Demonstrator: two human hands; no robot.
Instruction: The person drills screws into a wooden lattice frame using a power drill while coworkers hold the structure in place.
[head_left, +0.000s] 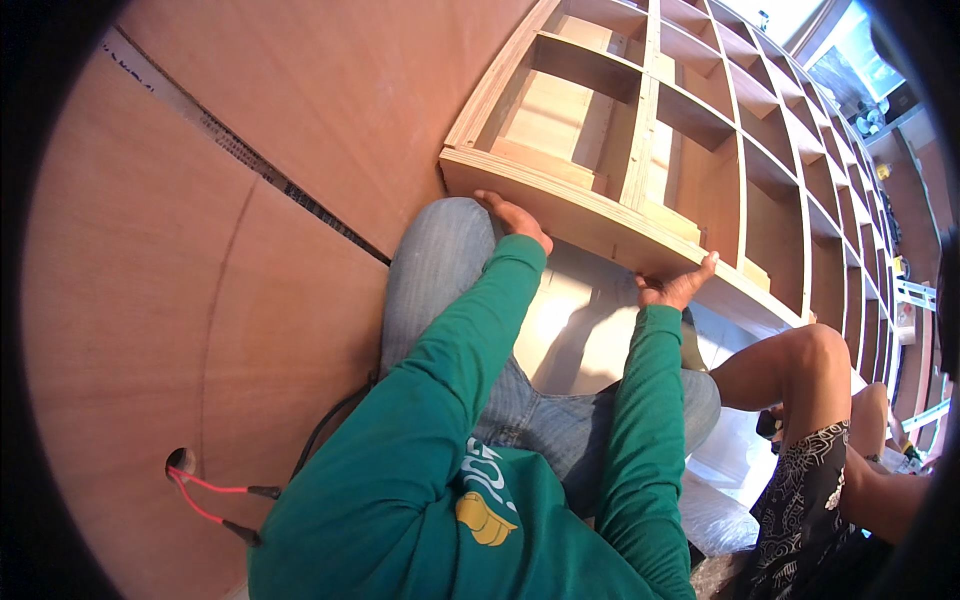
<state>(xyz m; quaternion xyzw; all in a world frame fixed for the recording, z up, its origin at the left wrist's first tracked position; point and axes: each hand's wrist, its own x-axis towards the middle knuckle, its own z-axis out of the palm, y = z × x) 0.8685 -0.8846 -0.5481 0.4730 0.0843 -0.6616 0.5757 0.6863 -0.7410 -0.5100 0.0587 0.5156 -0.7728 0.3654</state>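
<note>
A large plywood grid frame (600, 215) with rows of square compartments rises in front of me and stretches away to the right. Under the left part of its bottom board, my left hand (515, 220) presses up against the wood, some fingertips hidden by the edge. Further right, my right hand (680, 285) grips the same board, thumb up over the front edge and fingers underneath. Both of my arms are in green sleeves, and the left forearm passes over my bent knee (440, 250) in jeans.
A plywood panel wall (290, 300) with a dark vertical gap borders my left. Red wires (200, 485) come out of a hole in it. Close on my right is another person's bent knee (815, 360) above patterned black cloth (800, 500). Clear plastic wrap (715, 515) lies beside that person.
</note>
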